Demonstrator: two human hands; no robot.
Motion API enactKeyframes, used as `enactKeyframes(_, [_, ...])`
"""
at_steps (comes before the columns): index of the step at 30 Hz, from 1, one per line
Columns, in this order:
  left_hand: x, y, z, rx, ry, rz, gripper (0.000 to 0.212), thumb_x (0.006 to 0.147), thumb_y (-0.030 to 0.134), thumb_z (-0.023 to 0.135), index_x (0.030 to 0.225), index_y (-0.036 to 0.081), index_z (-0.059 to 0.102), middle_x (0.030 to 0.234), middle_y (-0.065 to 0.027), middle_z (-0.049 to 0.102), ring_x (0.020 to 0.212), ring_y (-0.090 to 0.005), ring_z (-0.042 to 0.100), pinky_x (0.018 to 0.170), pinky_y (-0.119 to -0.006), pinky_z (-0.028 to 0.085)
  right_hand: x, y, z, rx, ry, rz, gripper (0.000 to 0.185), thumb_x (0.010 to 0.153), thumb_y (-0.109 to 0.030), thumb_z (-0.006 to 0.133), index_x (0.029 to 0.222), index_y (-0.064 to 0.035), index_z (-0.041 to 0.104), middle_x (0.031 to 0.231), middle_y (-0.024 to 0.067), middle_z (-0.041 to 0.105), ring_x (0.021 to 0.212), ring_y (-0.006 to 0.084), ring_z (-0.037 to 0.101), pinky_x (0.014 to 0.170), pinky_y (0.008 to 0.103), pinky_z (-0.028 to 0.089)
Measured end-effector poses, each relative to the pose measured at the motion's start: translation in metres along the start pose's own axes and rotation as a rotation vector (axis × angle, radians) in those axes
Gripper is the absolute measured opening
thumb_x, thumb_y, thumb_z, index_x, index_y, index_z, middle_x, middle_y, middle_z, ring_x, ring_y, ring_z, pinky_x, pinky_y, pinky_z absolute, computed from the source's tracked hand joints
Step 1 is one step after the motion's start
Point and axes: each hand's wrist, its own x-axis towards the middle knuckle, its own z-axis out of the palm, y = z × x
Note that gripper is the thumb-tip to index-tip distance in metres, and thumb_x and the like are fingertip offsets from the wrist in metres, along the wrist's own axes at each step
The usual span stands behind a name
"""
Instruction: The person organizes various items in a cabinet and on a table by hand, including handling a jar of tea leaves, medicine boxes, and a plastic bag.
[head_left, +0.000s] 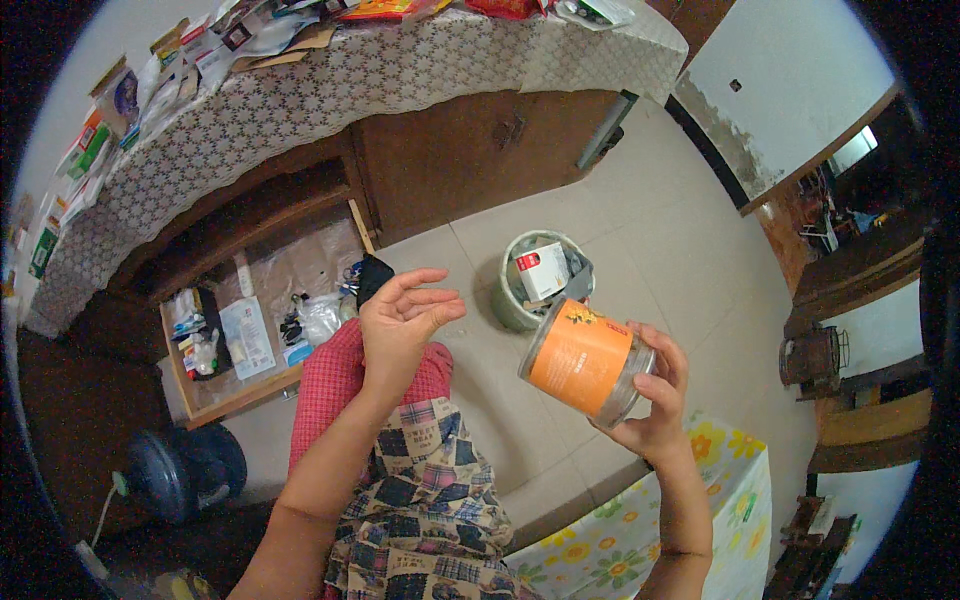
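Note:
My right hand (660, 397) grips a clear jar (585, 358) by one end, and an orange label with writing and yellow flowers wraps around it. The jar is tilted beside and partly in front of a pale green bin (512, 300) on the floor. Inside that bin sits a white box (543, 271) with a red patch, among grey pieces. My left hand (409, 307) hovers in the air with its fingers loosely extended and nothing in them. It is near the front corner of a pulled-out wooden drawer (247, 401).
Inside the drawer lie a dark tray (210, 330), a pale packet (247, 337) and a clear plastic bag (321, 319). A large blue water bottle (184, 472) lies at lower left. Lace cloth (420, 67) covers the cabinet top, which bears several packets. A flowered tablecloth (622, 555) is at lower right.

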Motion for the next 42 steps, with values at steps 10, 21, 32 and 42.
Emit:
enactKeyframes(10, [0.025, -0.018, -0.013, -0.054, -0.774, -0.004, 0.083, 0.081, 0.048, 0.061, 0.140, 0.003, 0.024, 0.139, -0.0135, 0.037, 0.127, -0.0251, 0.037, 0.107, -0.039, 0.024, 0.036, -0.022, -0.006, 0.281, -0.312, 0.170, 0.074, 0.059, -0.010, 0.080, 0.123, -0.0207, 0.045, 0.135, 0.0170, 0.035, 0.123, 0.0369, 0.040, 0.097, 0.0465, 0.040])
enactKeyframes(21, [0.022, 0.030, -0.054, 0.053, -0.693, -0.037, 0.096, 0.059, 0.022, 0.084, 0.134, -0.001, 0.031, 0.126, -0.0102, 0.048, 0.114, -0.0160, 0.046, 0.097, -0.031, 0.038, 0.104, -0.028, 0.052, -0.125, -0.348, -0.005, 0.043, 0.070, -0.010, 0.071, 0.111, -0.0068, 0.058, 0.131, 0.0123, 0.047, 0.122, 0.0325, 0.043, 0.100, 0.0485, 0.034])
enactKeyframes(32, [0.037, 0.033, -0.113, 0.603, -0.099, 0.428, 0.087, 0.055, 0.028, 0.083, 0.128, 0.003, 0.042, 0.117, -0.0155, 0.056, 0.106, -0.0253, 0.057, 0.092, -0.035, 0.045, 0.170, -0.021, 0.175, 0.260, -0.367, 0.021, 0.065, 0.091, -0.042, 0.032, 0.140, 0.0010, 0.024, 0.145, 0.0199, 0.023, 0.136, 0.0329, 0.019, 0.111, 0.0446, 0.012])
enactKeyframes(42, [0.073, -0.058, 0.003, 0.668, -0.356, 0.420, 0.085, 0.056, 0.027, 0.080, 0.129, 0.010, 0.042, 0.115, -0.0169, 0.055, 0.102, -0.0328, 0.056, 0.086, -0.038, 0.047, 0.002, 0.140, 0.096, -0.263, -0.142, 0.720, 0.054, 0.096, -0.035, 0.027, 0.133, 0.0042, 0.036, 0.138, 0.0225, 0.034, 0.131, 0.0327, 0.030, 0.110, 0.0409, 0.018])
